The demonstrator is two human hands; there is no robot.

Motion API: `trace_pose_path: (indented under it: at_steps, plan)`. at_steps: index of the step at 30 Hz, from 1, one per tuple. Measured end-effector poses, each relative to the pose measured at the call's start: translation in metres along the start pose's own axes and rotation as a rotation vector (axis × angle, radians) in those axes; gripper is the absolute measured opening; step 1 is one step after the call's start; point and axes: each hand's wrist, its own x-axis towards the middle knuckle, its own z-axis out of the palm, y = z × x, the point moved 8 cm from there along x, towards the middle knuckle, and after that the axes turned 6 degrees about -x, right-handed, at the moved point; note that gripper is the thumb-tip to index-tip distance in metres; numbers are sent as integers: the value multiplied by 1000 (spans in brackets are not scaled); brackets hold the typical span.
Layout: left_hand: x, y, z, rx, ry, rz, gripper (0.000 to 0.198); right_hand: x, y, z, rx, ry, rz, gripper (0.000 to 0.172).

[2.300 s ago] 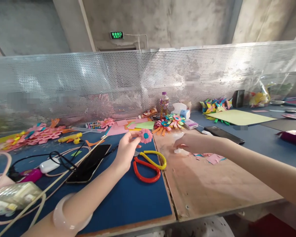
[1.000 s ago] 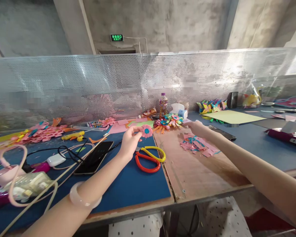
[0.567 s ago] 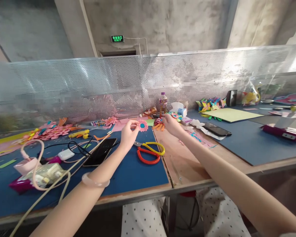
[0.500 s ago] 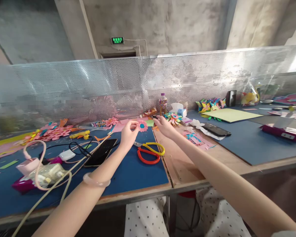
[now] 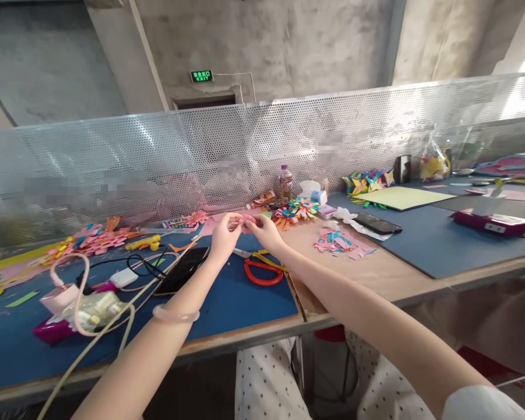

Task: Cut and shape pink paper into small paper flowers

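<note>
Between my two hands is a pink paper flower (image 5: 247, 219), mostly covered by fingers. My left hand (image 5: 227, 234) pinches its left side. My right hand (image 5: 265, 232) has its fingertips closed on the flower's right side. Just below the hands, on the blue mat (image 5: 240, 309), lie scissors (image 5: 265, 272) with one red and one yellow handle loop. A black phone (image 5: 184, 271) rests to the left of my left wrist. Behind my right hand stand finished multicoloured paper flowers (image 5: 301, 209).
Pink paper flowers (image 5: 97, 239) are heaped at the left, near a yellow glue gun (image 5: 143, 242). Cables run from a power strip (image 5: 55, 329) across the left side. Paper scraps (image 5: 339, 241), a second phone (image 5: 378, 226) and a drink bottle (image 5: 286, 185) are to the right.
My right hand has come back left from beside the multicoloured flowers to the pink flower, which my left hand held alone before. The view has shifted slightly.
</note>
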Motion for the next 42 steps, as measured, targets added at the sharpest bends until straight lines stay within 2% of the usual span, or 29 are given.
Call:
trace_pose_path:
  at_steps: [4,11,19,31,42]
  plan:
    - [1,-1,0,25,12,31,22,1,9,0,-22,-50,-16,25]
    - [1,-6,-2,19,47,4,29,0,14,-7,-70,-28,29,29]
    - [6,-22,-1,78,-4,-4,29,-1,15,-11,-83,0,37,27]
    - [7,-23,6,95,-74,17,23,1,21,-11,-157,-19,21,30]
    - [1,-12,5,148,-36,16,31,-4,23,-9,-88,-77,43,40]
